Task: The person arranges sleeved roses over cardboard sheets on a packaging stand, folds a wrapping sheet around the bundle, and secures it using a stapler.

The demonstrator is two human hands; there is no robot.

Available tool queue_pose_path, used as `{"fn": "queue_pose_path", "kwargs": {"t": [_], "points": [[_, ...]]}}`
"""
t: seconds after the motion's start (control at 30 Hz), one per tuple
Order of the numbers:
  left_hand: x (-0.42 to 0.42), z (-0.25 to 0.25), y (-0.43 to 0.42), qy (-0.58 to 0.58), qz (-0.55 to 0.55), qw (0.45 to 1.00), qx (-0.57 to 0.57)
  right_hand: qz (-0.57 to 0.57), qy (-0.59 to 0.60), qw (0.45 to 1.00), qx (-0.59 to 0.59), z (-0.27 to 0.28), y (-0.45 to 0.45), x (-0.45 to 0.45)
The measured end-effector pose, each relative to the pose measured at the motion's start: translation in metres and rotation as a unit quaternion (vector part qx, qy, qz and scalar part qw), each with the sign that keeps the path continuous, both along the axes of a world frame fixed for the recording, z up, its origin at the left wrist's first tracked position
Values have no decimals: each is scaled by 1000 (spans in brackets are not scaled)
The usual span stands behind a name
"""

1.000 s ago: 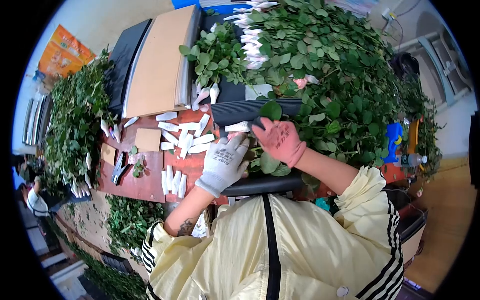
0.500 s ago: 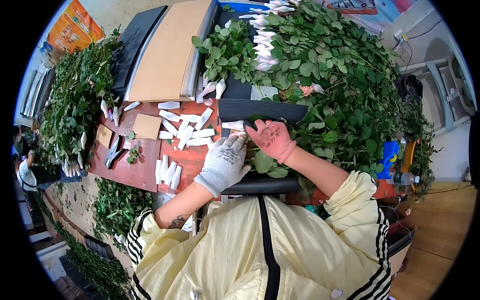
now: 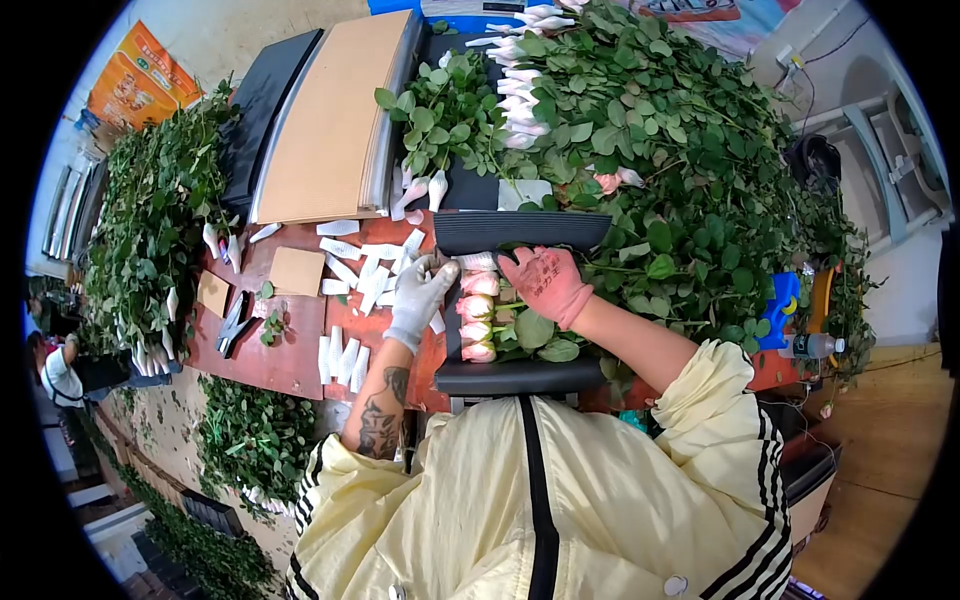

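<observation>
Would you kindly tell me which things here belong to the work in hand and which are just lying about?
Seemingly in the work:
pink roses
white mesh sleeves
black ridged panel

Apparently just lying about:
plastic bottle
leafy sprig

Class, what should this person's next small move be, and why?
Probably the left hand should pick up a white sleeve: several lie beside it, and the pink roses near the right hand are bare, while the bud beyond them is sleeved.

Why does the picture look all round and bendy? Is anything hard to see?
In the head view, black curved corners and the bowed cardboard stack suggest a wide lens; the same head view shows the pink roses fairly clearly, but the far-left person looks tiny and smudgy.
</observation>
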State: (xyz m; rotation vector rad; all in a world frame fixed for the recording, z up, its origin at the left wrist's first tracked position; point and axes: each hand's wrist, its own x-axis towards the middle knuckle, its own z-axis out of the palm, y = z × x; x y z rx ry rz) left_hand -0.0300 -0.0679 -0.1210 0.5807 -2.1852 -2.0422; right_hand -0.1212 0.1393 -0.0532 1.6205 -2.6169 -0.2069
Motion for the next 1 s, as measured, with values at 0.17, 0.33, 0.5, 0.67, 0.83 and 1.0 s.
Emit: {"fn": "queue_pose_path", "kwargs": {"t": [0.17,0.33,0.5,0.67,0.83,1.0], "points": [[-13,-2,22,61,59,996,28,-10,19,999,-30,-5,3,0],[4,6,3,138,106,984,-27,9,43,995,-91,-12,6,-5],[27,-6,-53,48,126,991,-24,16,21,994,-104,-5,8,-4],[57,68,-18,102,-39,928,-357,-45,-78,995,-41,26,9,9],[69,110,1,160,-137,912,-353,62,-68,995,-36,52,19,42],[63,109,2,145,-212,903,-344,110,-104,988,12,38,14,46]]}}
